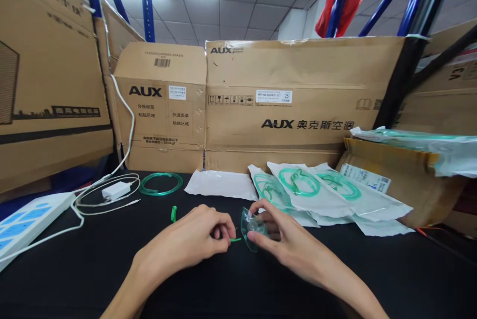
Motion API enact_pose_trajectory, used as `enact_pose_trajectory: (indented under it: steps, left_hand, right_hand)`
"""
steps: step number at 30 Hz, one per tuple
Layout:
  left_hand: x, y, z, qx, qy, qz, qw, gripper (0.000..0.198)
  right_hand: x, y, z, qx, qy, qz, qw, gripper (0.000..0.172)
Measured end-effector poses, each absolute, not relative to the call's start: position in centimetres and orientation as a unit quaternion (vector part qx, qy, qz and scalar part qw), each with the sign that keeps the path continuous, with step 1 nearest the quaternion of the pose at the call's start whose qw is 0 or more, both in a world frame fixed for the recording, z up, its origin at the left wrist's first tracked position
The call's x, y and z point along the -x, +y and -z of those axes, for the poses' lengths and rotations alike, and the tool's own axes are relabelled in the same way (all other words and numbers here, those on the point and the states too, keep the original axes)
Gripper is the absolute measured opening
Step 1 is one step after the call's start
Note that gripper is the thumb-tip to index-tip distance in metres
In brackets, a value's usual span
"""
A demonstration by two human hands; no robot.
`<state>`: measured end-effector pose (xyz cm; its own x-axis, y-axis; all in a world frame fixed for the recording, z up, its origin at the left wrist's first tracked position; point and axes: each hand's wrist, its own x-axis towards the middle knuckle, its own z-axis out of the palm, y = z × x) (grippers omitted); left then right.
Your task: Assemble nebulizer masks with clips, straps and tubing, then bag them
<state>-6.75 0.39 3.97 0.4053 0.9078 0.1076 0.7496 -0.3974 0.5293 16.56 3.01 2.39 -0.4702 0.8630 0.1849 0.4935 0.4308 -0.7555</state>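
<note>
Over the black tabletop, my right hand [285, 237] is closed around a clear plastic face mask [246, 232], its thumb and fingers on the shell. My left hand [196, 232] is just to the mask's left, fingers curled and pinched on a thin green strap [236, 240] whose end sticks out toward the mask. The rest of that strap is hidden in the hand. Whether strap and mask are joined cannot be seen. A small bright green piece [174, 213] sits on the table behind my left wrist. Farther back lies a coil of green tubing [158, 193].
Several white-backed pouches with green tubing [298, 185] are piled at the back right, beside an open carton [398, 175]. A white packet [221, 184] lies at the back. Left are a power strip [35, 222] and a white cable with an adapter [116, 190]. Cardboard boxes [298, 85] wall the back.
</note>
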Motion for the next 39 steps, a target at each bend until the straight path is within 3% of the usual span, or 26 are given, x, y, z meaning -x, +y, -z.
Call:
enact_pose_trajectory:
  steps: [5, 21, 28, 36, 39]
  left_hand:
    - [7.3, 0.6, -3.6, -0.81, 0.501, -0.228, 0.204, 0.018]
    - [7.3, 0.2, -4.1, -0.819, 0.482, -0.242, 0.197, 0.014]
    - [6.9, 0.5, -4.2, -0.812, 0.468, -0.27, 0.221, 0.017]
    - [6.3, 0.3, -5.1, -0.795, 0.456, -0.289, 0.276, 0.02]
    - [6.3, 0.4, -5.2, -0.793, 0.461, -0.298, 0.265, 0.024]
  right_hand:
    - [-16.9, 3.2, -2.2, 0.433, -0.795, -0.318, 0.283, 0.048]
    - [-16.4, 3.1, -2.3, 0.411, -0.77, -0.376, 0.309, 0.049]
    - [-16.4, 3.3, -2.2, 0.384, -0.731, -0.462, 0.322, 0.058]
    - [-15.6, 2.3, -3.2, 0.356, -0.73, -0.435, 0.39, 0.049]
    - [-15.4, 2.0, -3.3, 0.328, -0.753, -0.368, 0.436, 0.033]
